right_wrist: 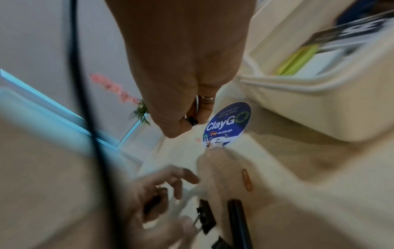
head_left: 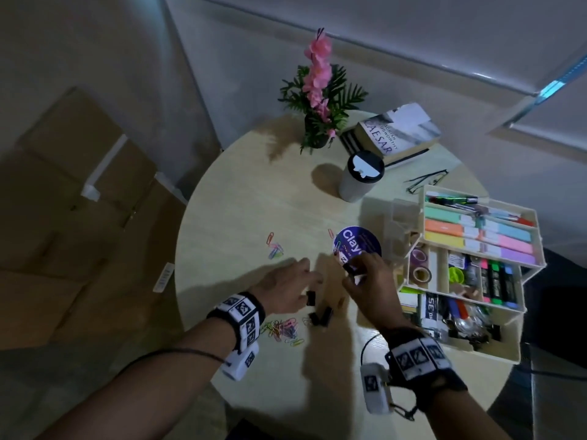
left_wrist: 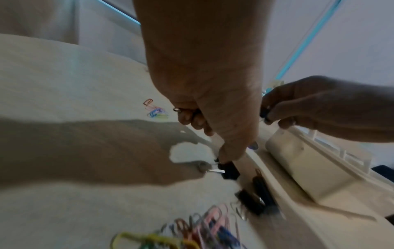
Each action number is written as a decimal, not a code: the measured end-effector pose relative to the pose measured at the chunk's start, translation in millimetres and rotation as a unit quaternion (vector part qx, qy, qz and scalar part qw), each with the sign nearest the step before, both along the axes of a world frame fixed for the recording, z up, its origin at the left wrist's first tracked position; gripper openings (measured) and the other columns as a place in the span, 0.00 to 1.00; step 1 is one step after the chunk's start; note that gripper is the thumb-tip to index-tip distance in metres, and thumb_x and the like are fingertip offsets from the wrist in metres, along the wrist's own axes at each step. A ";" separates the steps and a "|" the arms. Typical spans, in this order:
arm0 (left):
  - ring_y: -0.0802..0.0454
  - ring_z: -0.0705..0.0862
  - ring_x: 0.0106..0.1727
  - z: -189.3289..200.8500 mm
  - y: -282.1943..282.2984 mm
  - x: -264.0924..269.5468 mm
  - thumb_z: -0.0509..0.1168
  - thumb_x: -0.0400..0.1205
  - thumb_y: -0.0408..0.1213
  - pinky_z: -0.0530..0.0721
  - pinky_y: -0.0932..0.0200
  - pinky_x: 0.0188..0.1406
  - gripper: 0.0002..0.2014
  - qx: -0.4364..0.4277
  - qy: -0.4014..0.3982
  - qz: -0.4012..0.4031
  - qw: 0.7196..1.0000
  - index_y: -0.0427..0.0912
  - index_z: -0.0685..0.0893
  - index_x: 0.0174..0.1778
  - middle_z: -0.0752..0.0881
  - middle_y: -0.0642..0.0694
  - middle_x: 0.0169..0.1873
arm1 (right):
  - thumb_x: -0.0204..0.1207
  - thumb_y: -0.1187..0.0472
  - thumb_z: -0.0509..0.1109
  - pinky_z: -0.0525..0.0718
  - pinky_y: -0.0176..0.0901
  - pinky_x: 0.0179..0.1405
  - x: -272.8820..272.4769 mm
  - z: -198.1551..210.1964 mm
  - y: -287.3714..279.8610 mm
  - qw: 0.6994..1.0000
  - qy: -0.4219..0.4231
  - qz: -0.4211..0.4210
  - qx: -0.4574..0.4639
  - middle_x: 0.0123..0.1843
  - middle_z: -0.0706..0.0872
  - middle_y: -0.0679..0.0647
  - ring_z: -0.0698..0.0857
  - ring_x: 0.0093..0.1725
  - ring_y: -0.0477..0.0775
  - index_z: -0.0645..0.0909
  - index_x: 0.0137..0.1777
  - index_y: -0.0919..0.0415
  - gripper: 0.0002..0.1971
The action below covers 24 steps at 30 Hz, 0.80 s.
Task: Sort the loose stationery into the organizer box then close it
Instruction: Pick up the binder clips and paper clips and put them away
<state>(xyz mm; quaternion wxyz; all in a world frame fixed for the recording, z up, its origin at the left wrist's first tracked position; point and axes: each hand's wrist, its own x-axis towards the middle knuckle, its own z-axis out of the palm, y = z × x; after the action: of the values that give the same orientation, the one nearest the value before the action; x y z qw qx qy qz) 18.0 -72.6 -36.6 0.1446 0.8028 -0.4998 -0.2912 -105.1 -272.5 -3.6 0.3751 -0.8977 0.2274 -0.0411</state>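
Note:
The cream organizer box (head_left: 492,352) stands open on the right of the round table, its tiers full of pens, markers and tape. My right hand (head_left: 354,274) hovers beside it and pinches black binder clips (right_wrist: 193,120) between curled fingers. Over the table's middle my left hand (head_left: 313,287) keeps one binder clip (left_wrist: 176,109) in its curled fingers, while its thumb touches another black clip (left_wrist: 229,168) on the table. More loose binder clips (head_left: 320,315) lie just below the hands. Coloured paper clips (head_left: 281,330) are heaped by my left wrist, with a smaller bunch (head_left: 274,249) farther out.
A round blue ClayGo sticker (head_left: 352,242) sits under my right hand. A lidded cup (head_left: 359,179), stacked books (head_left: 397,134), a pink flower pot (head_left: 317,100), glasses (head_left: 425,181) and a clear small container (head_left: 400,223) fill the far side. Cardboard boxes lie on the floor at left.

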 end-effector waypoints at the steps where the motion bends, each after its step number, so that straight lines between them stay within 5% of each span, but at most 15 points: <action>1: 0.52 0.76 0.51 -2.1 2.9 -5.0 0.71 0.82 0.41 0.80 0.56 0.41 0.22 0.007 -0.004 -0.015 1.000 0.54 0.78 0.74 0.75 0.50 0.54 | 0.69 0.71 0.80 0.89 0.43 0.42 -13.1 4.6 1.6 1.000 -0.012 -0.001 0.023 0.52 0.84 0.49 0.87 0.46 0.43 0.84 0.51 0.53 0.15; 7: 0.48 0.84 0.55 7.2 2.2 -25.3 0.70 0.86 0.46 0.72 0.62 0.47 0.20 -0.009 -0.025 -0.003 1.000 0.49 0.82 0.75 0.83 0.48 0.59 | 0.73 0.75 0.76 0.88 0.45 0.37 -90.8 28.0 -19.8 0.997 -0.053 -0.043 0.034 0.44 0.87 0.48 0.88 0.40 0.47 0.85 0.42 0.55 0.13; 9: 0.47 0.86 0.52 12.3 -1.3 -29.0 0.69 0.85 0.47 0.74 0.62 0.45 0.17 -0.001 -0.023 0.029 0.999 0.51 0.85 0.69 0.85 0.49 0.56 | 0.72 0.78 0.76 0.84 0.37 0.36 -117.5 36.1 -37.5 0.994 -0.080 -0.074 0.003 0.42 0.87 0.47 0.87 0.40 0.46 0.85 0.41 0.55 0.15; 13: 0.54 0.82 0.38 30.6 -21.1 -41.2 0.69 0.80 0.44 0.73 0.62 0.38 0.08 -0.012 -0.048 0.132 0.990 0.49 0.89 0.52 0.88 0.51 0.46 | 0.73 0.79 0.75 0.85 0.44 0.39 -173.4 40.7 -78.8 0.981 -0.096 -0.170 -0.018 0.43 0.86 0.44 0.85 0.42 0.45 0.82 0.42 0.45 0.23; 15: 0.55 0.80 0.38 39.2 -34.8 -51.7 0.71 0.78 0.39 0.72 0.62 0.36 0.07 -0.034 -0.044 0.182 0.982 0.45 0.90 0.50 0.89 0.49 0.44 | 0.73 0.79 0.76 0.88 0.49 0.41 -197.2 38.1 -95.8 0.980 -0.087 -0.177 -0.016 0.44 0.87 0.46 0.86 0.42 0.44 0.84 0.43 0.48 0.20; 17: 0.55 0.82 0.38 50.4 -52.0 -66.4 0.74 0.75 0.36 0.76 0.62 0.34 0.05 -0.105 0.002 0.222 0.969 0.46 0.89 0.46 0.88 0.50 0.41 | 0.73 0.77 0.76 0.87 0.43 0.40 -216.4 35.0 -107.7 0.985 -0.078 -0.151 -0.014 0.43 0.88 0.45 0.87 0.41 0.44 0.85 0.43 0.52 0.17; 20: 0.56 0.84 0.41 77.7 -101.2 -105.8 0.73 0.73 0.32 0.83 0.59 0.39 0.07 -0.211 0.067 0.193 0.956 0.48 0.86 0.43 0.86 0.53 0.40 | 0.75 0.73 0.78 0.86 0.35 0.39 -239.0 26.3 -123.8 0.983 -0.074 -0.168 0.033 0.43 0.91 0.40 0.89 0.40 0.43 0.87 0.45 0.48 0.15; 24: 0.55 0.82 0.42 96.4 -204.3 -180.5 0.68 0.77 0.31 0.80 0.58 0.39 0.06 -0.217 0.124 0.087 0.964 0.44 0.84 0.47 0.84 0.49 0.43 | 0.76 0.71 0.77 0.89 0.41 0.44 -261.5 13.0 -155.9 0.960 -0.064 -0.262 0.079 0.41 0.93 0.41 0.91 0.43 0.42 0.87 0.44 0.47 0.15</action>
<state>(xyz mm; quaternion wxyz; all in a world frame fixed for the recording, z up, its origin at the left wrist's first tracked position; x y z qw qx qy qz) -162.5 -276.9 59.8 0.4011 0.7499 -0.4576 -0.2595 -366.6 -428.4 9.4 0.4342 -0.7698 0.4331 -0.1771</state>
